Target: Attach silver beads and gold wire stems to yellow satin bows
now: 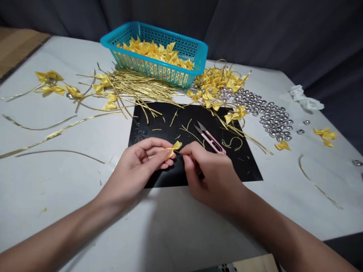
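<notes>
Between the thumb and fingers of my left hand (144,156) is a small yellow ribbon bow (176,146). My right hand (208,166) pinches a thin gold cord (177,152) that runs from the bow's middle. Both hands are over a black mat (159,179). Pink-handled thread snips (211,139) lie on the mat just beyond my right hand, with their blades pointing away to the left. Short gold cord scraps (193,132) are scattered around them.
A blue basket (154,60) of yellow bows stands at the back. Gold cords (141,85) are heaped before it. Silver beads (273,119) and a pile of yellow bows (224,79) lie to the right, near a crumpled white cloth (306,99). More bows (49,77) lie at left.
</notes>
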Available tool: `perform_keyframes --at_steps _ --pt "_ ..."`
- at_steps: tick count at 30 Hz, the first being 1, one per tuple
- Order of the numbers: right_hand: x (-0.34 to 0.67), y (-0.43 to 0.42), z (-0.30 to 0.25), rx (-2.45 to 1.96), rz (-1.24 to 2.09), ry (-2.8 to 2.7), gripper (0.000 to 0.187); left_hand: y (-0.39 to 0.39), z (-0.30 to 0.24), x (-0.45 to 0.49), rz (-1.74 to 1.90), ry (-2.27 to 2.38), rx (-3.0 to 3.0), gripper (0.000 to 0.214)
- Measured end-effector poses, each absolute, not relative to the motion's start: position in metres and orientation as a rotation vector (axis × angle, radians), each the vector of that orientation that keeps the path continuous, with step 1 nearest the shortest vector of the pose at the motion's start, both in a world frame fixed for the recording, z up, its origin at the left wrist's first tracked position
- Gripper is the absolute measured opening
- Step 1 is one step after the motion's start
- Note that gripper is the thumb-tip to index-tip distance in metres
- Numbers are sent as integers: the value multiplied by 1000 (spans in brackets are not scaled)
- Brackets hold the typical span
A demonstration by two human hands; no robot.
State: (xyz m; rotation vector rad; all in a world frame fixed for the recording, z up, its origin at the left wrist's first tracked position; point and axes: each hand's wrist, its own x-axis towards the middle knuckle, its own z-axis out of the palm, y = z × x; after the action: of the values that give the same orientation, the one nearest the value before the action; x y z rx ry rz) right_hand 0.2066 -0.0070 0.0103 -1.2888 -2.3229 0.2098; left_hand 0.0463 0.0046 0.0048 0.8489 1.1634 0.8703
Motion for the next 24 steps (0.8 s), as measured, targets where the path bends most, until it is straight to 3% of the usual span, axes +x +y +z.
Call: perform_keyframes --at_steps 4,14,24 --pt "207 -7 7 -1295 210 -2323 14 6 4 45 845 1147 802 29" --pt "201 -10 1 -1325 271 -2275 10 5 4 46 858 1139 872 13" --pt "194 -16 -5 -1249 224 -2048 7 -11 7 46 1132 1211 1480 13"
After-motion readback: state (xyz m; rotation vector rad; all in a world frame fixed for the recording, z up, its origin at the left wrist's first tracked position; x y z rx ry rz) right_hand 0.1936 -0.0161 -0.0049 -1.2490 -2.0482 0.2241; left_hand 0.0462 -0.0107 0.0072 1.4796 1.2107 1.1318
